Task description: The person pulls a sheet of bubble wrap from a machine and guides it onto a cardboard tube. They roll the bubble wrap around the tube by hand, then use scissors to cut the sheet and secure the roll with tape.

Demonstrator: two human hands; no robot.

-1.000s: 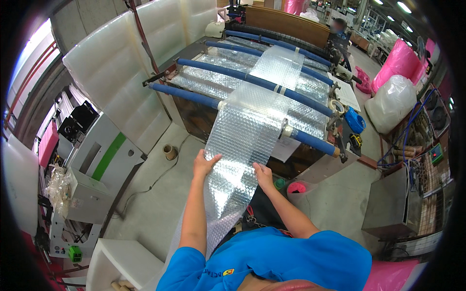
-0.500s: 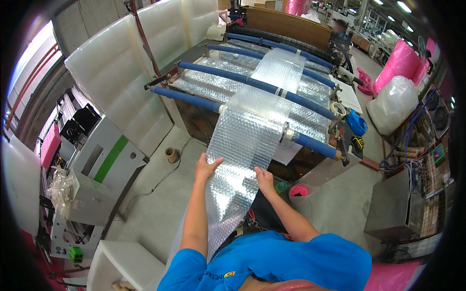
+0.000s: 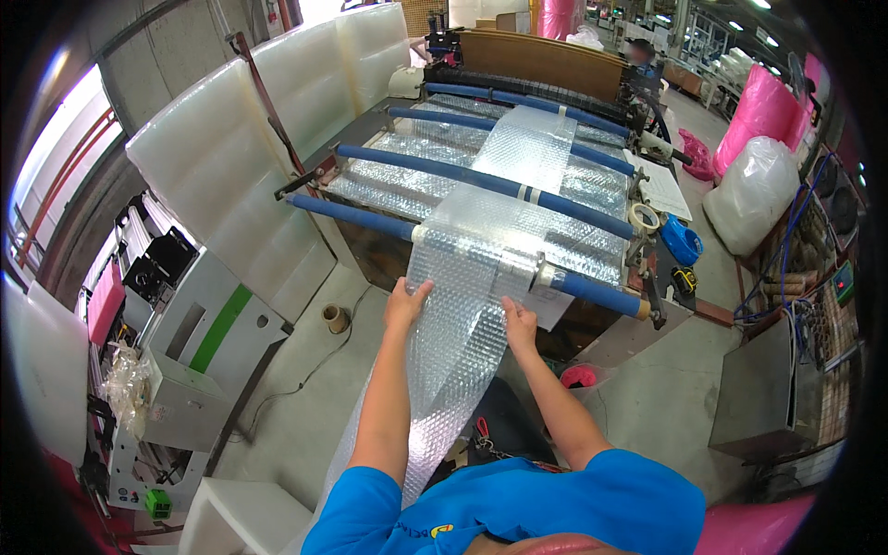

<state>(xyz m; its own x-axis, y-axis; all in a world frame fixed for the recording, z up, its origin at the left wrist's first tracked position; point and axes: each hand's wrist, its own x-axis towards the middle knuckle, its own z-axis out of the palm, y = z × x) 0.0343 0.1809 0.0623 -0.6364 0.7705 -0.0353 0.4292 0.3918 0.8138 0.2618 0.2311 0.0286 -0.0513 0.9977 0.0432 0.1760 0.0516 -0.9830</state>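
Observation:
A long strip of clear bubble wrap [image 3: 453,356] runs from the machine, over its blue rollers, down toward my body and past my left side. My left hand [image 3: 405,303] is closed on the strip's left edge, thumb on top. On the right edge, my right hand [image 3: 520,324] pinches the film, its thumb also above. Just beyond my hands the strip passes over the nearest blue roller [image 3: 601,289], between pale collars. The fingers beneath the film are partly hidden.
Tall white wrapped blocks [image 3: 199,176] stand at the left. A cardboard tube [image 3: 335,319] and a cable lie on the floor. Rolls of tape [image 3: 643,218] and a tape measure [image 3: 684,279] sit at the machine's right edge. A metal cabinet [image 3: 754,393] stands at the right.
Both hands have moved forward, closer to the nearest roller, still holding the bubble wrap edges. The right hand has also shifted a little to the right.

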